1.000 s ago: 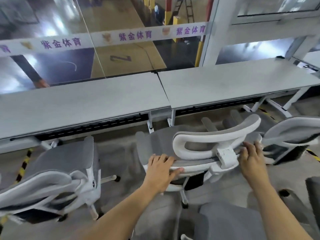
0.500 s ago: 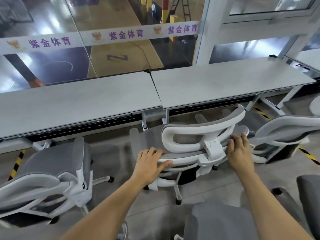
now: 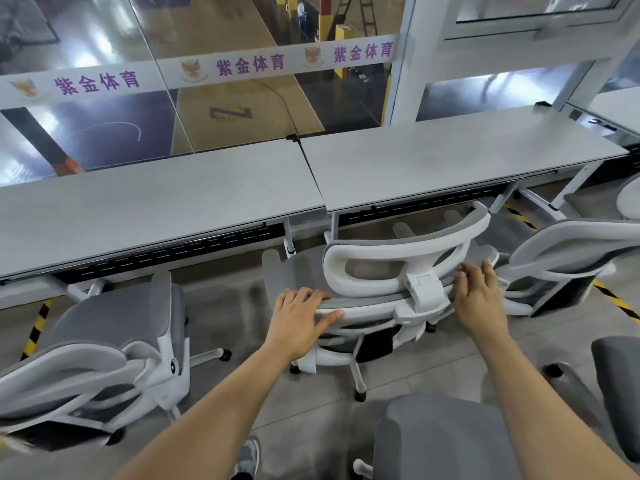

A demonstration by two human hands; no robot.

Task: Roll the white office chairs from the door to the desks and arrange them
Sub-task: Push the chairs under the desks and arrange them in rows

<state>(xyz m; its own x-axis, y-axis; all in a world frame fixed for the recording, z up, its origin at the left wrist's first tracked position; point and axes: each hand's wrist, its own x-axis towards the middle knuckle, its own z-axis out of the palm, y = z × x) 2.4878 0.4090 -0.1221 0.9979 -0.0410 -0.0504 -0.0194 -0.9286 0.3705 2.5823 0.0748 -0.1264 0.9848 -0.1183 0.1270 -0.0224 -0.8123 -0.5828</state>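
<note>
because the long pale-grey left desk (image 3: 156, 209) and the matching right desk (image 3: 450, 161) stand end to end along a glass wall, we judge the push itself to be the main risk. the white-framed office chair with a grey mesh back (image 3: 398, 261) that we hold sits at the near edge of the right desk, close to the left corner where the two tops meet. its armrests are near that edge and its headrest is tilted to the right.

shoved straight on, the armrests or headrest could strike the desk's front edge or the white legs under the join. a skewed push could swing it into the neighbouring white and grey chair (image 3: 571, 258), just beside it on the right. a third white and grey chair (image 3: 104, 341) stands at the near edge of the left desk, well apart. a grey padded seat (image 3: 450, 438) just before our legs could catch a shin if we step in.

both arms reach forward and down, nearly straight. our left hand (image 3: 298, 320) grasps the left end of the backrest's top rim, fingers over it and thumb beneath. our right hand (image 3: 479, 299) lies on the right end, fingers fairly straight across the rim, pressing rather than wrapping.
</note>
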